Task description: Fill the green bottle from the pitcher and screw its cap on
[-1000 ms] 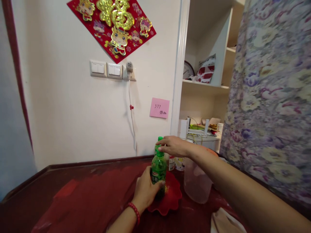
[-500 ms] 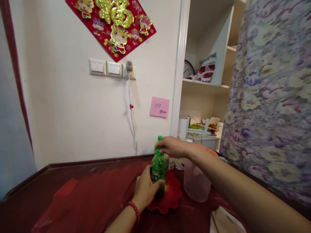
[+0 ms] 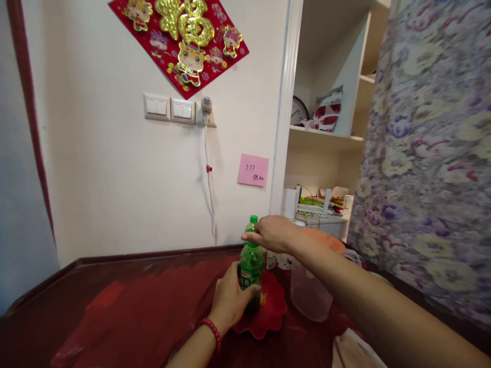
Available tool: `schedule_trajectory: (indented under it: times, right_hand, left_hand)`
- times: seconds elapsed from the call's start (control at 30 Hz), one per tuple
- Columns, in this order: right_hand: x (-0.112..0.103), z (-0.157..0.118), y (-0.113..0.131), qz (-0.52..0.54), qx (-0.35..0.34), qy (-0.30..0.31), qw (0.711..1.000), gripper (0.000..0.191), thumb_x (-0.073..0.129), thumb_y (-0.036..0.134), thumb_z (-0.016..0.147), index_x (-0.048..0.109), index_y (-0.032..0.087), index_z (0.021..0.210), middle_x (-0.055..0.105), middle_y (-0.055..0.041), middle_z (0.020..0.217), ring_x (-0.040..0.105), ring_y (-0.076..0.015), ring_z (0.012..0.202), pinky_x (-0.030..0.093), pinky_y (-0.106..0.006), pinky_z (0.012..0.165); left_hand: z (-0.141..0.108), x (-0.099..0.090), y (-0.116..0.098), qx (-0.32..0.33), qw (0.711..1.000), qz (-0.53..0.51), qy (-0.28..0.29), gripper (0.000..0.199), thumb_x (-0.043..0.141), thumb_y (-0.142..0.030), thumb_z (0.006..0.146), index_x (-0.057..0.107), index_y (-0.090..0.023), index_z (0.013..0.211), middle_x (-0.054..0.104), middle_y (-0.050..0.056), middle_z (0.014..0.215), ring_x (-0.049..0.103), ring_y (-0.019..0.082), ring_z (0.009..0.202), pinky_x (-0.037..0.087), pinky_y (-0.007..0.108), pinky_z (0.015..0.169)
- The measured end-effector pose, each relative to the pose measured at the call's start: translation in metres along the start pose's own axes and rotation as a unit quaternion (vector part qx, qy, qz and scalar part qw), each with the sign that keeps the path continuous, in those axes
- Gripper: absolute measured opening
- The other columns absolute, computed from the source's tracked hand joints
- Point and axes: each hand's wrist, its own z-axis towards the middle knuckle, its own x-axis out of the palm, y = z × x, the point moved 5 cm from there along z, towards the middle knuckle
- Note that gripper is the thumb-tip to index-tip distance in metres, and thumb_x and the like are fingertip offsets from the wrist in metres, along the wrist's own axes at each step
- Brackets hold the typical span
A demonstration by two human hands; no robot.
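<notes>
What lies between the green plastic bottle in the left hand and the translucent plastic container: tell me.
Beside the bottle, the head view shows a red, wavy-edged dish, then a narrow strip of dark red tabletop.

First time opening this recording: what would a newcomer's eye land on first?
Probably the red diamond-shaped decoration with raised gold figures, high on the wall left of centre, and the floral curtain filling the right side. Then, low in the middle, the bright green bottle, gripped around its body by the left hand, with the right hand at its top.
</notes>
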Motion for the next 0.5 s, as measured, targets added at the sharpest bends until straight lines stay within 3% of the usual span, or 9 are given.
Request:
schedule_trajectory:
  times: [0.07,0.13,0.23,0.33,0.5]
  right_hand:
    - [-0.004,-0.002,-0.001,0.018,-0.013,0.006,1.000,0.065,0.036,0.066,0.098,0.078,0.017,0.108,0.075,-0.0172,0.105,0.068,-0.0322,0.099,0.047,-0.036,0.078]
    - [-0.005,-0.002,-0.001,0.040,-0.046,0.019,0.998,0.045,0.047,0.051,0.099,0.072,0.023,0.125,0.072,-0.0097,0.120,0.067,-0.0242,0.107,0.047,-0.029,0.086]
    - [0.001,0.001,-0.002,0.048,-0.071,0.033,0.996,0.034,0.060,0.032,0.093,0.072,0.026,0.125,0.070,-0.0057,0.124,0.066,-0.0178,0.109,0.044,-0.022,0.090]
    - [0.008,0.005,0.000,0.029,-0.035,0.020,0.999,0.032,0.059,0.042,0.094,0.077,0.019,0.106,0.075,-0.0114,0.106,0.069,-0.0244,0.097,0.047,-0.029,0.080]
    - [0.004,0.001,0.003,0.001,0.030,0.001,1.000,0.063,0.042,0.067,0.095,0.077,0.014,0.096,0.075,-0.0207,0.097,0.070,-0.0358,0.093,0.048,-0.040,0.077]
  left_hand:
    - [0.000,0.000,-0.001,0.001,1.000,-0.005,0.001,0.039,0.074,-0.027,0.076,0.060,-0.024,0.112,0.075,0.004,0.113,0.068,0.024,0.103,0.044,0.030,0.086]
    - [-0.001,0.000,-0.002,-0.001,1.000,-0.003,0.003,0.039,0.075,-0.027,0.076,0.060,-0.024,0.112,0.075,0.004,0.113,0.068,0.025,0.103,0.044,0.030,0.086]
    - [-0.001,0.000,-0.002,-0.004,1.000,0.005,0.002,0.040,0.076,-0.028,0.076,0.060,-0.023,0.112,0.075,0.004,0.113,0.068,0.026,0.104,0.045,0.030,0.085]
    - [0.000,0.000,-0.001,0.000,1.000,0.006,0.002,0.040,0.076,-0.029,0.076,0.060,-0.023,0.112,0.075,0.005,0.113,0.068,0.026,0.103,0.045,0.031,0.085]
    - [0.000,0.001,0.001,-0.003,1.000,-0.003,0.001,0.040,0.075,-0.028,0.076,0.061,-0.024,0.113,0.075,0.005,0.114,0.068,0.026,0.103,0.046,0.030,0.086]
